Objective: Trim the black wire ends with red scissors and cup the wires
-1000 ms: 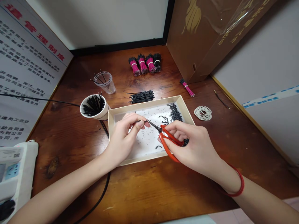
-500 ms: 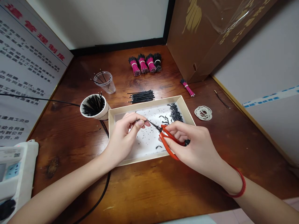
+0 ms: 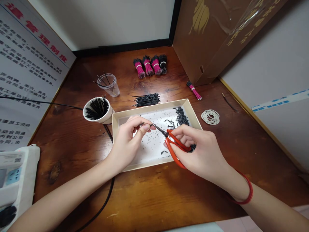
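Now | left hand (image 3: 124,141): fingertips pressed together, pinching thin black wire (image 3: 147,124) above white-lined cardboard tray (image 3: 149,107) | right hand (image 3: 200,151): gripping red-handled scissors (image 3: 174,149), blades nearly shut at the wire's end

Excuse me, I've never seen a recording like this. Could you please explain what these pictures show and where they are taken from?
These pictures come from one camera worn on a person's head, looking down at their own bare hands, so no machine is involved. The left hand pinches a thin black wire between its fingers. The right hand holds red-handled scissors, whose dark tips meet the wire. Beneath them is a shallow white-lined tray on a wooden table, with a heap of black wire bits in it. Nearby are a paper cup of wires and pink-and-black wire bundles.
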A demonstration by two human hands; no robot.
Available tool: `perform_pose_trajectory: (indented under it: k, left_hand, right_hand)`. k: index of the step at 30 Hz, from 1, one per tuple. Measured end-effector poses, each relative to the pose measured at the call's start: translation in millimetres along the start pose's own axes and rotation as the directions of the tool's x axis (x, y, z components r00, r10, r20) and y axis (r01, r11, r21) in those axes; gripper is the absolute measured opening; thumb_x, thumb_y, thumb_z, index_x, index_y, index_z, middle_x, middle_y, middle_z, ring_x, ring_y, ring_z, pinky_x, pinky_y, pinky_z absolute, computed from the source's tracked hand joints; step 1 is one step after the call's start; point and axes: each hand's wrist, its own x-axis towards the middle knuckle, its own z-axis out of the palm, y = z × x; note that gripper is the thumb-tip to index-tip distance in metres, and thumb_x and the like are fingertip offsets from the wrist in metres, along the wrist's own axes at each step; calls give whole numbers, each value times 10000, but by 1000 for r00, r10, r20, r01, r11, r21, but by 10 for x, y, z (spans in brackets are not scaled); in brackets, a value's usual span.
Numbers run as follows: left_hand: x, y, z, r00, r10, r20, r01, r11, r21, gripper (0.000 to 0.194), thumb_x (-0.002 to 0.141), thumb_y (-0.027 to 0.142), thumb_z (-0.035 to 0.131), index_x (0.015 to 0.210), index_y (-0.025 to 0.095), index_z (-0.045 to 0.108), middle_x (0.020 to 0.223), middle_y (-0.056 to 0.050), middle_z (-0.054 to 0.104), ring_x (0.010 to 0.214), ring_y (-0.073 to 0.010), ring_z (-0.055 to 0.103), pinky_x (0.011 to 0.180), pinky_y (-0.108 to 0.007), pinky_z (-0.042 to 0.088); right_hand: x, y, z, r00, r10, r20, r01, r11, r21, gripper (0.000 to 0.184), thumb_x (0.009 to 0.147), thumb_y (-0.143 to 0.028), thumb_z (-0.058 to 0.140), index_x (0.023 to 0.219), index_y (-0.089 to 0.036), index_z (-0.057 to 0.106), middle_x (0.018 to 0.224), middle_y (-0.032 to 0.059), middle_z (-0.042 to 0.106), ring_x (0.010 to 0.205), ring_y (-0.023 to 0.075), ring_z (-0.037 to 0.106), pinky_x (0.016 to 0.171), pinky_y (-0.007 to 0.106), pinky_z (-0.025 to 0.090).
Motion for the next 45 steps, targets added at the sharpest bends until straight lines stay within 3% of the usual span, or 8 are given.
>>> perform_pose_trajectory:
  k: [21,45]
  left_hand:
    - [-19,19,-11,1000,-10,1,10,1000,-2,183,913,210,520,775,193,638,788,-10,642,776,-159,530,700,-285,376]
    - [-12,25,-18,999,38,21,-41,991,128,216,927,213,495,769,203,641,779,-22,643,793,-189,523,736,-307,380]
  right_hand:
    - [-17,14,-7,999,33,-23,-34,999,-25,73,766,-159,663,743,-192,601,596,-33,617,469,71,495,422,187,405]
    - [-6,4,-2,1000,2,14,-2,1000,-24,93,767,-137,652,733,-189,583,565,-50,544,482,70,459,434,192,390]
